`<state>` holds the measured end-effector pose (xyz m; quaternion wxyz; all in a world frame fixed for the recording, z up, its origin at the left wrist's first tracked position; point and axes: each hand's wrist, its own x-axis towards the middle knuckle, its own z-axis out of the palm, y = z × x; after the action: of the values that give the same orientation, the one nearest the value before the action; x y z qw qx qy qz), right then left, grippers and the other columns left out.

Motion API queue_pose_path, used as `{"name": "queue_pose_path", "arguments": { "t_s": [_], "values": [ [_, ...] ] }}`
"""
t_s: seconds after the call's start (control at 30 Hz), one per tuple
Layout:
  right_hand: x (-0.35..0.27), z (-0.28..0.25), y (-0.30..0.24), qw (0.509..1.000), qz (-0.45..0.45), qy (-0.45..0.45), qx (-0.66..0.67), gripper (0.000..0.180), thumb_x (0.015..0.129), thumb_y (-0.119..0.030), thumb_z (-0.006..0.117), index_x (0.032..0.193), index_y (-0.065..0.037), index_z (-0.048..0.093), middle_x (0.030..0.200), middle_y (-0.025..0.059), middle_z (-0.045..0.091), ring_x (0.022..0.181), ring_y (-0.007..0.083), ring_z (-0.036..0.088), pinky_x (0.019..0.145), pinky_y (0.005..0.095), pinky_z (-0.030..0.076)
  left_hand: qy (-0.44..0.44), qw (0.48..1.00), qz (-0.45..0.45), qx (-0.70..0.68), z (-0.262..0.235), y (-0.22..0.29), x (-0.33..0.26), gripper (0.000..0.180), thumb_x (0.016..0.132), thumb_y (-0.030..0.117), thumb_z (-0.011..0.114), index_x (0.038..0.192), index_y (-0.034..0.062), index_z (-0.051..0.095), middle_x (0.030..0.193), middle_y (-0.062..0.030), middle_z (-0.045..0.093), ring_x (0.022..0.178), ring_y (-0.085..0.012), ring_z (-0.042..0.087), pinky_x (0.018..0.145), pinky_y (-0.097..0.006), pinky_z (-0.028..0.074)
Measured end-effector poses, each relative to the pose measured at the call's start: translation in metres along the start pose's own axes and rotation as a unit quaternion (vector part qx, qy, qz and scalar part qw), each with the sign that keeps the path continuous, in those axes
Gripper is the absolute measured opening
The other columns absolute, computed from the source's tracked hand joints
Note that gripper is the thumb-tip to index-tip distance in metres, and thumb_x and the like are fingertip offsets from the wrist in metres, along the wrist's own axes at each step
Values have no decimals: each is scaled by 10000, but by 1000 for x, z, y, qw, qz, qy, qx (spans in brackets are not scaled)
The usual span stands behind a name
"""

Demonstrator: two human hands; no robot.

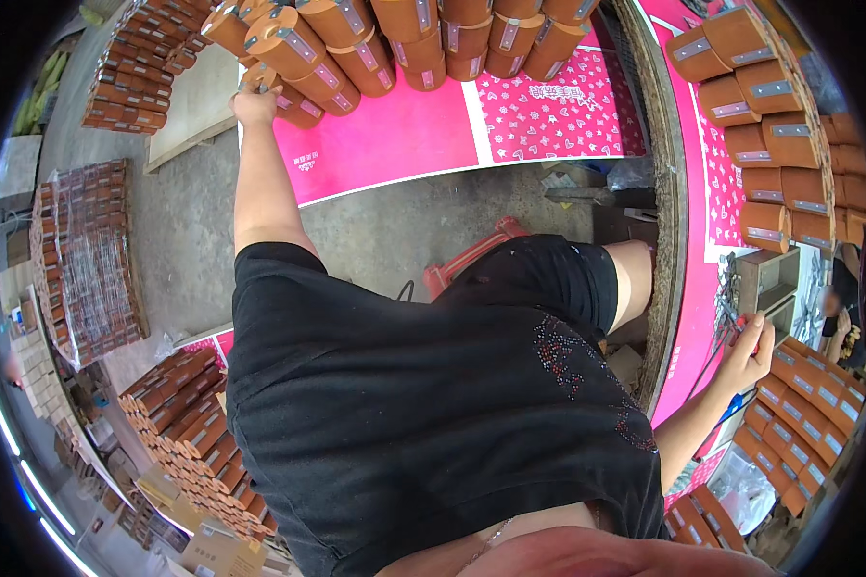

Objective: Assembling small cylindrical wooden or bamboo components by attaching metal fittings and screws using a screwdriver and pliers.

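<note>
My left hand (254,104) reaches out to the far left end of the pink-covered bench. Its fingers are closed around the near end of an orange-brown cylinder (260,75), beside stacked cylinders (293,46) of the same kind with metal strips on their sides. Out to the right, my right hand (747,354) is closed on a small red-handled tool (742,322), whose working end I cannot make out. Several thin metal pieces (726,293) lie on the pink surface near it.
Pink printed sheeting (394,139) covers the bench. More cylinders (779,91) are stacked at the right, near a small open box (768,279). A wrapped stack (91,260) stands on the floor at left. A red stool (471,255) is beside my legs. Another person (845,308) is at far right.
</note>
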<state>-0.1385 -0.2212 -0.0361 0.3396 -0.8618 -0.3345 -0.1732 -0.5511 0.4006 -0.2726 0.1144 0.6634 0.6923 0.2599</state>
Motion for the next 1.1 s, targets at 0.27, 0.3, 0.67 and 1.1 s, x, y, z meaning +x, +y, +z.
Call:
{"name": "queue_pose_path", "arguments": {
  "t_s": [0.27, 0.3, 0.67, 1.1],
  "values": [
    [-6, -2, 10, 1000, -24, 4, -1, 232, 919, -150, 500, 793, 20, 595, 680, 52, 576, 618, 100, 481, 574, 228, 375, 8, 999, 38, -18, 6, -10, -6, 493, 574, 283, 813, 1002, 80, 676, 869, -94, 673, 1054, -299, 480, 919, -357, 406],
    [-6, -2, 10, 1000, -27, 0, 5, 231, 918, -148, 500, 793, 21, 594, 681, 53, 578, 620, 100, 482, 576, 227, 375, 8, 998, 46, -35, 7, -12, -7, 491, 574, 280, 814, 999, 77, 676, 865, -97, 673, 1060, -295, 478, 921, -355, 405],
    [-7, -4, 8, 1000, 3, 14, -3, 247, 924, -169, 501, 796, 19, 598, 668, 35, 556, 616, 88, 461, 570, 225, 364, 93, 987, 56, -115, -49, 13, 22, 538, 640, 324, 711, 1090, 47, 611, 1093, -223, 584, 1063, -330, 542, 941, -380, 406],
    [5, 9, -6, 998, -51, -12, -20, 228, 923, -157, 506, 786, 13, 570, 631, 22, 505, 583, 83, 408, 527, 226, 328, -11, 995, 96, 29, -79, 82, 125, 645, 700, 519, 631, 1218, 143, 553, 1226, -48, 564, 1234, -258, 386, 1048, -338, 279]
  ]
}}
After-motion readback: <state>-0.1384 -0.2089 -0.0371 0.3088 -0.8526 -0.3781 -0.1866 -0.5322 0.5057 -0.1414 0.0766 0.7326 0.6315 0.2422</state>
